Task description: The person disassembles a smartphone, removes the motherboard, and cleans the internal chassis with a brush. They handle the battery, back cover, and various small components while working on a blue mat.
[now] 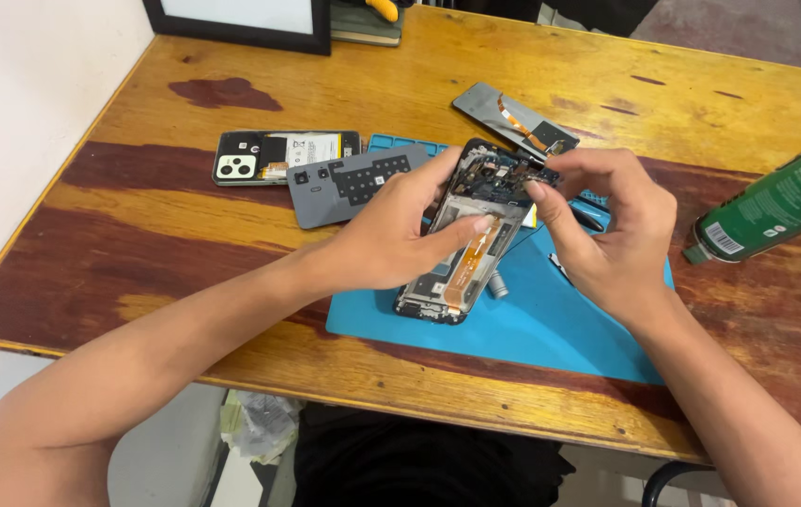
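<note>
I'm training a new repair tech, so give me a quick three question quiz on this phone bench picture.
1. True or false: the opened phone lies over the blue mat.
2. Which hand's fingers work at the phone's top end? A) left hand B) right hand
3. What lies at the table's right edge?

Key: 1 true. 2 B; the left hand steadies the phone's body. 3 A green spray can, lying on its side.
</note>
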